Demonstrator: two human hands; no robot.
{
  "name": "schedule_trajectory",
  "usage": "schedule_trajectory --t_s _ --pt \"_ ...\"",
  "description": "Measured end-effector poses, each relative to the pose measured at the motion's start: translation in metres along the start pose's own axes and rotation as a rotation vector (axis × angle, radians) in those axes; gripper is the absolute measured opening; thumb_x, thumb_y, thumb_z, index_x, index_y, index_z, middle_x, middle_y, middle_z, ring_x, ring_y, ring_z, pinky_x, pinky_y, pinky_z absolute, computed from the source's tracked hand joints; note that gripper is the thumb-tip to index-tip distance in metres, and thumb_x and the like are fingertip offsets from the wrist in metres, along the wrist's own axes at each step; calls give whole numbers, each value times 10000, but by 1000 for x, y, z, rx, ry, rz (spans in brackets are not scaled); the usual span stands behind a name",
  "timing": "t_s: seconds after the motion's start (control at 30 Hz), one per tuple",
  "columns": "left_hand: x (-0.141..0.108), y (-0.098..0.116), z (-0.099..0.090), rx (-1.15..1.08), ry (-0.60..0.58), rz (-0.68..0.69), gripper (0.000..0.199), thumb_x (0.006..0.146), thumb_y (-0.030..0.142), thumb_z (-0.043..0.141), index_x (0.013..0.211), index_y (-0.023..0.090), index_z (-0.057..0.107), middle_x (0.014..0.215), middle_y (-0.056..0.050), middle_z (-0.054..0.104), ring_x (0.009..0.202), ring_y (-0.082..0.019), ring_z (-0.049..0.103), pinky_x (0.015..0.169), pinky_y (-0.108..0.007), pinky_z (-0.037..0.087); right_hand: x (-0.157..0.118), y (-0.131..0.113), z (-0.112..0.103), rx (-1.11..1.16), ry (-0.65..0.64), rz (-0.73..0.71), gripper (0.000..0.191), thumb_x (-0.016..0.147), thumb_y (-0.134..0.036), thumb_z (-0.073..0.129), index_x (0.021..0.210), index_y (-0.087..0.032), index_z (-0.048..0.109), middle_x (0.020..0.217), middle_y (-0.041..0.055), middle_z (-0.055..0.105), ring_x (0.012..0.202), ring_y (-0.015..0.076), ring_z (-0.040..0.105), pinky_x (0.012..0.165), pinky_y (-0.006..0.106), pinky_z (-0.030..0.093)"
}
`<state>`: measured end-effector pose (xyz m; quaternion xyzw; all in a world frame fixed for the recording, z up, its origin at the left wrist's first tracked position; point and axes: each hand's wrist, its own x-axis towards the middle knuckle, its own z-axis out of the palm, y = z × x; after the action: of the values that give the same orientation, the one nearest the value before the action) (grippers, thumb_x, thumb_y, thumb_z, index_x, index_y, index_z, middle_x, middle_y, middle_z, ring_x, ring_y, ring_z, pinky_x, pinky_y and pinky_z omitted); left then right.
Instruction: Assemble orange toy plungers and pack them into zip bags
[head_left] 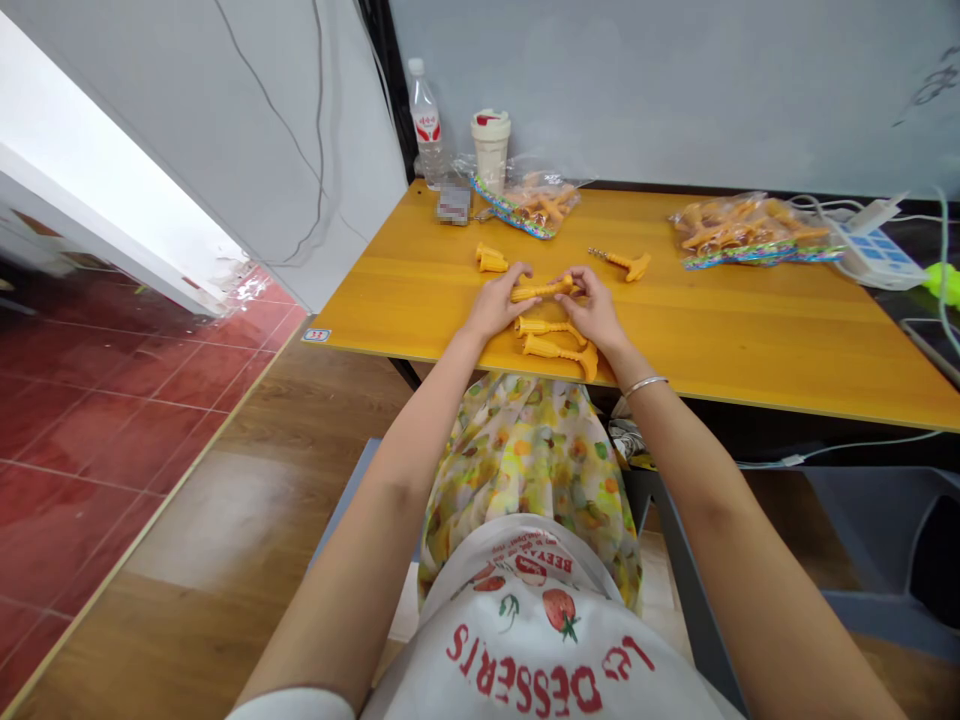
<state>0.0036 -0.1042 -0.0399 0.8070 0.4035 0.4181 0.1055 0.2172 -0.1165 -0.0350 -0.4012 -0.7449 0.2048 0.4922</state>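
Above the table's near edge, I hold a yellow-orange plastic corkscrew [541, 290] lengthwise between both hands. My left hand [498, 303] is closed around its wider left end, and my right hand [594, 308] pinches its right end. Just below lie two similar pieces, a ribbed corkscrew [544, 327] and another corkscrew with a curved handle [559, 350]. Beyond my right hand rests a corkscrew with its metal spiral bare [619, 263]. Short yellow-orange sleeves [491, 259] lie past my left hand.
At the back stand a water bottle [427, 125] and a lidded cup [491, 150]. Clear bags of orange parts, one at the back left [544, 205] and a bigger bag [750, 230] at the right, lie on the wooden table [750, 340]. A power strip [877, 250] with cables sits far right.
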Motion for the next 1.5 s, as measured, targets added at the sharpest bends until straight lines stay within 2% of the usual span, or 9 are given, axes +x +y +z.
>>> schedule_trajectory --t_s 0.13,0.27,0.47,0.73,0.87,0.97,1.1,1.2,1.5 --pt "0 0 0 7 -13 20 448 912 579 611 1165 210 618 933 -33 672 821 -178 615 757 -271 438 0 -2 -5 -121 83 -75 172 928 -415 598 868 -259 638 1100 78 712 1123 270 611 1004 502 499" --pt "0 2 -3 -8 7 47 434 935 594 565 1082 190 621 968 -49 677 857 -184 618 811 -278 452 1 1 -5 -39 169 52 374 954 -585 523 1054 -252 659 1176 100 684 1153 268 620 994 474 528" --pt "1 0 -3 -1 7 81 448 942 620 536 1052 192 616 1025 -78 682 955 -212 634 875 -301 469 3 9 1 263 -64 216 709 772 -739 677 1297 -272 580 1126 86 730 1077 272 687 969 468 558" --pt "1 -7 3 -35 48 78 517 913 646 570 1179 204 594 1052 -81 667 961 -213 645 866 -319 468 3 4 -3 42 38 75 308 845 -531 669 995 -263 645 1083 65 713 1084 262 645 967 478 513" --pt "1 -10 5 -63 61 102 539 895 693 556 1112 202 593 1001 -72 664 907 -203 644 837 -320 477 4 6 -4 19 136 63 314 895 -569 588 886 -258 627 1094 83 674 1093 253 620 931 447 529" --pt "2 -12 5 -68 78 118 548 888 713 544 1089 205 583 995 -77 661 901 -205 644 832 -327 480 4 8 -5 61 195 162 431 904 -680 530 1000 -268 615 998 67 660 1000 239 638 912 434 546" --pt "2 -14 7 -75 80 118 549 888 717 541 1094 210 578 993 -75 654 927 -213 643 847 -336 477 3 9 -3 144 78 274 606 838 -773 561 1163 -264 605 846 37 637 852 241 653 841 441 573" --pt "1 -12 6 -78 76 107 545 888 719 539 1087 213 578 978 -66 646 902 -208 637 845 -338 475 3 9 -2 198 20 239 662 788 -734 654 1258 -272 591 930 53 679 877 243 664 859 445 580" --pt "0 -2 -1 -42 0 10 549 878 706 572 1106 208 610 951 -56 666 858 -207 633 803 -315 469 6 11 -2 121 60 189 413 840 -501 675 1175 -278 584 1143 69 670 1102 234 630 965 421 547"
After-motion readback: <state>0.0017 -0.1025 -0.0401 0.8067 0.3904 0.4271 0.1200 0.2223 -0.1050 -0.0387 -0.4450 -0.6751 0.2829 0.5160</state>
